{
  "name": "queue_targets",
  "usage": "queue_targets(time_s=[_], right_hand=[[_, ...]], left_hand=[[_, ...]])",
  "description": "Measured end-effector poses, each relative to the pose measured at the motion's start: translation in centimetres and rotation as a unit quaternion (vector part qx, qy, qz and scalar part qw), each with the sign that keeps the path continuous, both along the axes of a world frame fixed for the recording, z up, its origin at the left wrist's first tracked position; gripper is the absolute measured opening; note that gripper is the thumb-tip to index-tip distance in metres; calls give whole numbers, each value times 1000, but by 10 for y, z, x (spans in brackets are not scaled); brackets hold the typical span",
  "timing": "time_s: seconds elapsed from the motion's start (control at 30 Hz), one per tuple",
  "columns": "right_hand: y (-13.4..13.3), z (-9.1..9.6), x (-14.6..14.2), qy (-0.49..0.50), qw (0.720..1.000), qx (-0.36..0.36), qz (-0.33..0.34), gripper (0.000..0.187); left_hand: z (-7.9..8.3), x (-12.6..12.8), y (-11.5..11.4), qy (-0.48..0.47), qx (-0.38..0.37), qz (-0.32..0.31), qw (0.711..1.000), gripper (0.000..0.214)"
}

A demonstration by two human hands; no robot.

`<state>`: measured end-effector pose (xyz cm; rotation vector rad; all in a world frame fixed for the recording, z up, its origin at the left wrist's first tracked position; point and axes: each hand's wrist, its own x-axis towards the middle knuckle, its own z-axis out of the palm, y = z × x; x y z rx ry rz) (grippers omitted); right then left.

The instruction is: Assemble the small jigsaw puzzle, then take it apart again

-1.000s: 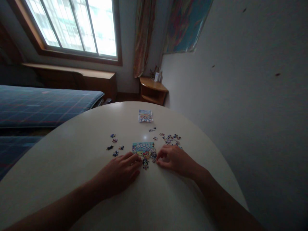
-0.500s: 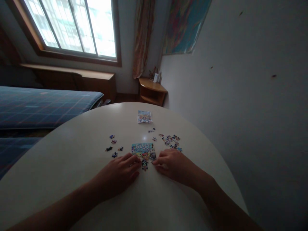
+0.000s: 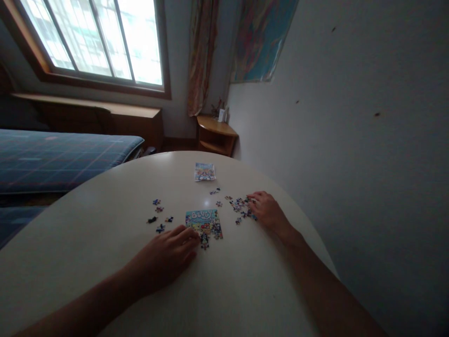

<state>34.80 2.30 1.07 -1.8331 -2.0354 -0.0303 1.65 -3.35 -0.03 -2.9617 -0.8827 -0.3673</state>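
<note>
Dim room, with smooth, glossy, pale desk (image 3: 238,285), rounded at the far edge; on it, partly joined jigsaw puzzle (image 3: 203,222), flat, ragged along the near edge, with light lettering on turquoise, seemingly "BLUEY"; at its lower left corner, left hand (image 3: 171,252), loosely curled, impossible to say whether grip closed on anything; to the right, across an open gap, cluster of knobbed loose pieces (image 3: 238,204) under right hand (image 3: 268,213), unclear whether pinching any; left of the puzzle, five scattered pieces (image 3: 160,228); farther off, creased, printed sheet (image 3: 204,173), writing too small to read.
</note>
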Motion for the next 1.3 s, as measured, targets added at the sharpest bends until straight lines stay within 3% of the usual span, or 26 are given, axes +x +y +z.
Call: queue_targets(time_s=[0.43,0.67,1.03,1.3], right_hand=[[2,1,-8,42,998,-47,32,16],[-8,9,-9,9,996,-72,48,19],[-10,9,-6,-1,995,-67,70,21],[-9,8,-5,-9,992,-78,94,14]], left_hand=[[1,1,0,-23,15,-11,1000,22],[2,0,0,-29,17,-7,999,21],[2,1,-2,-40,-20,20,999,21],[1,0,1,-112,-59,32,991,21]])
